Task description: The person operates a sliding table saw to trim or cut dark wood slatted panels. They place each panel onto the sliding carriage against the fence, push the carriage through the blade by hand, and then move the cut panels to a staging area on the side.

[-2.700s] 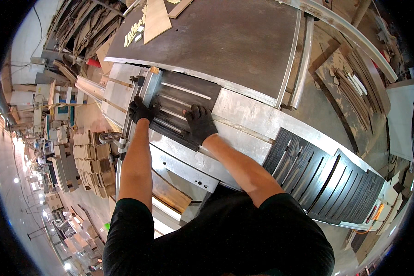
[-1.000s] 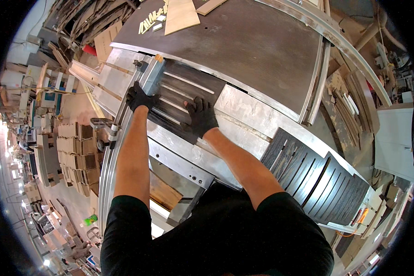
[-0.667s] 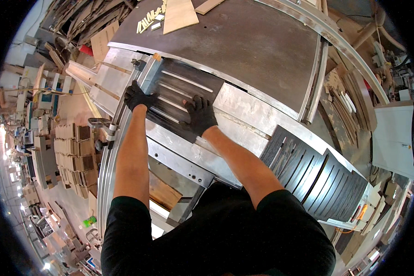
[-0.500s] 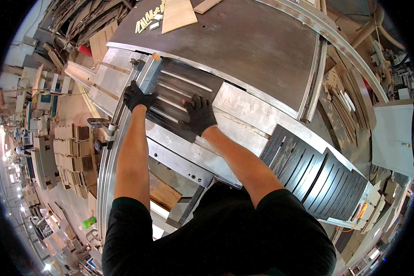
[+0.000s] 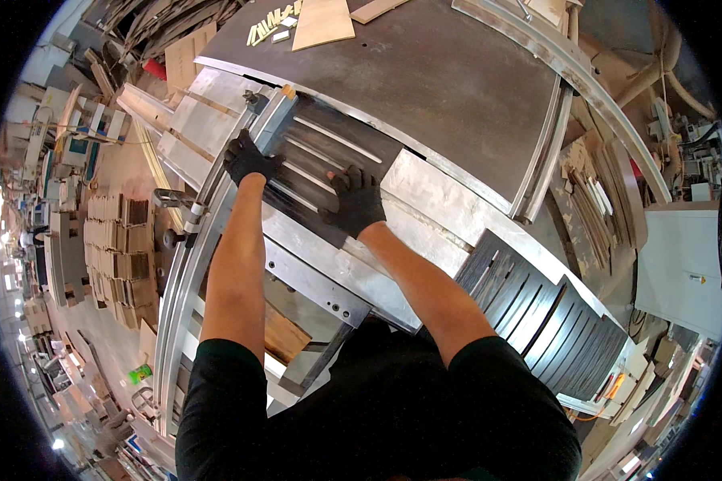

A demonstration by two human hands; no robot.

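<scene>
A dark slotted panel [image 5: 329, 120] lies flat on the silver machine table [image 5: 429, 192], its far-left end up against a metal fence [image 5: 277, 112]. Pale lines show through its long parallel slots. My right hand [image 5: 356, 200], in a black glove, presses on the panel's near right part with the fingers spread; one fingertip is bare. At the fence, my left hand [image 5: 249, 159], gloved too, has its fingers curled over the metal, with the thumb reaching toward the panel's edge. Part of the panel is hidden beneath my right hand.
Several dark slotted panels [image 5: 537, 309] are stacked at the right. Beyond the silver table stretches a brown table top [image 5: 425, 88] with a light board [image 5: 321, 22] and small pale offcuts [image 5: 273, 26]. A clamp-like fitting [image 5: 180, 200] sits left of the curved rail. Stacked boards [image 5: 120, 256] stand on the floor.
The whole view has shifted slightly. Both hands keep their places on the fence and the panel, and the panel stays against the fence.
</scene>
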